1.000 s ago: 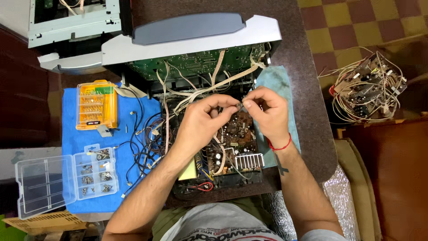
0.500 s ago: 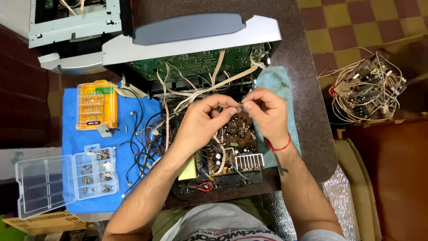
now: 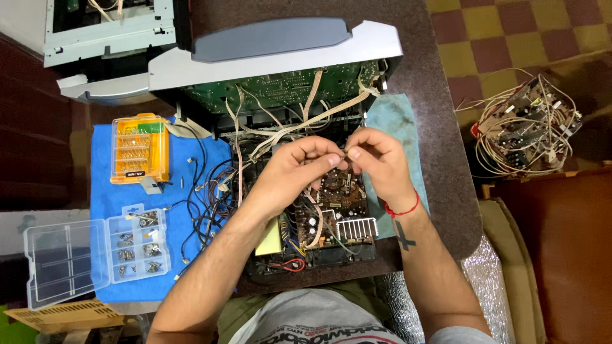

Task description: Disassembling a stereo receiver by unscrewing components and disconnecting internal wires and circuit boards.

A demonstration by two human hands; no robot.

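Head view, looking down: both forearms reach in over an opened electronics chassis [image 3: 306,210]. The left hand [image 3: 293,175] and right hand [image 3: 376,162] meet fingertip to fingertip above its brown circuit board [image 3: 338,194], pinching a small part too tiny to identify.

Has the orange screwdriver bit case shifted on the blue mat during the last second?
No. The orange bit case sits at the same upper corner of the blue mat.

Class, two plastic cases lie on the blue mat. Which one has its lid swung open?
The clear compartment box nearest the person, its lid folded out flat to one side. The orange case farther up the mat is closed.
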